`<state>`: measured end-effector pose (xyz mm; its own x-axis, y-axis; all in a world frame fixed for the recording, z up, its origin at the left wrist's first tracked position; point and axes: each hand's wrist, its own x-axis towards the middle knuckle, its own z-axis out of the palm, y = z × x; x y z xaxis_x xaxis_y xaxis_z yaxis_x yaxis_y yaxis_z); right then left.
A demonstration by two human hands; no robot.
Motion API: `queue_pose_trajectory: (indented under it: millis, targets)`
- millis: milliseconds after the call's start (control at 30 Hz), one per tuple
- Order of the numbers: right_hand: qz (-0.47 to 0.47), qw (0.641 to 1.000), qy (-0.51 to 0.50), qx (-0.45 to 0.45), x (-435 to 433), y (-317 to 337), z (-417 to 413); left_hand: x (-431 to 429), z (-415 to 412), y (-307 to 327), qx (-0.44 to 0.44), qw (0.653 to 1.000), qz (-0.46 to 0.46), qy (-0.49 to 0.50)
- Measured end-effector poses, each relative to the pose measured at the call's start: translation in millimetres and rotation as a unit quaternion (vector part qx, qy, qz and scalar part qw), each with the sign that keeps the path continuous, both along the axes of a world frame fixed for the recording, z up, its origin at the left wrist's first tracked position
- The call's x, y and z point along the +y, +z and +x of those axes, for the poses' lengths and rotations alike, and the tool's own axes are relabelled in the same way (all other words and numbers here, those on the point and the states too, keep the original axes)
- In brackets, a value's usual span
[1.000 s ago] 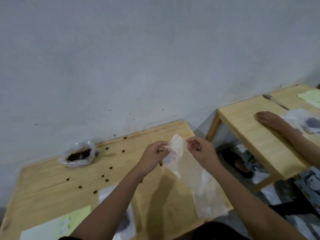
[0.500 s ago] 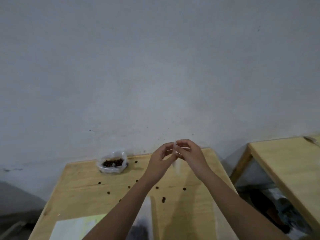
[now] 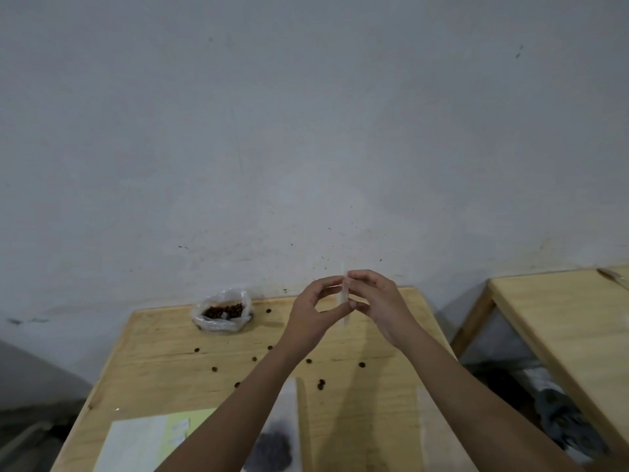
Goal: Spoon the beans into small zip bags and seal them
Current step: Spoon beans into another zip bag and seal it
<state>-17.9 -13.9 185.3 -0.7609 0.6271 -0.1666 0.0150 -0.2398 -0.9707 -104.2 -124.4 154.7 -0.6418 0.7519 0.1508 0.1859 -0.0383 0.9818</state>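
**Both hands pinching the zip bag, held up over the table**

Head view, clock directions taken from my two hands.

- Left hand (image 3: pixel 311 313): thumb and forefinger curve into a ring, and their tips close on the zip bag (image 3: pixel 345 303). The other fingers are hidden behind.
- Right hand (image 3: pixel 377 306): fingers curled, tips meeting the left hand's and pinching the same bag from the other side.
- The zip bag is turned edge-on to me. It shows only as a thin, pale, upright strip between the fingertips, in the air above the table. I cannot tell whether its mouth is open or sealed, or whether anything is inside.
- Wooden table (image 3: pixel 163 366): under both forearms, with its far edge against the grey wall (image 3: pixel 306 131).
- Open plastic bag of beans (image 3: pixel 223 313): at 9 o'clock, standing on the table near the wall, with dark beans visible in its mouth. It is well apart from my hands.
- Loose beans (image 3: pixel 321 384): scattered singly on the wood from 8 to 6 o'clock, none touching the big bag.
- Paper sheet (image 3: pixel 146 441): at 7 o'clock, pale green and white, flat at the near edge.
- Clear pouch (image 3: pixel 277 444): at 6 o'clock, lying flat between my forearms with a dark mass inside. It is too blurred to name the contents.
- Second table (image 3: pixel 561 321): at 3 o'clock, separated from mine by a gap.
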Motion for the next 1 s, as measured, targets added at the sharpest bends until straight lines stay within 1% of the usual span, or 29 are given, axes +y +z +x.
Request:
queue_pose_trajectory:
  millis: [100, 333, 700, 833, 900, 1000]
  targets:
    - [0.006, 1.000, -0.009, -0.005, -2, 1, 3, 1, 3, -2, 0.011, 1.000, 0.001, 0.005]
    - [0.067, 0.997, -0.041, -0.025, -9, 7, 6, 2, 9, -1, 0.013, 1.000, 0.006, 0.027]
    - [0.014, 0.999, -0.029, -0.019, -12, 6, 9, -5, 10, -1, 0.020, 0.999, 0.009, 0.027]
    - [0.017, 0.999, -0.026, -0.011, -15, 9, 10, -8, 12, 0, 0.016, 0.999, 0.019, 0.025]
    - [0.064, 0.997, -0.036, -0.017, -18, 10, 12, -9, 13, -1, 0.009, 0.999, 0.025, 0.026]
    - [0.198, 0.975, -0.077, -0.067, -21, 5, 10, -8, 18, -1, 0.019, 0.999, 0.027, 0.027]
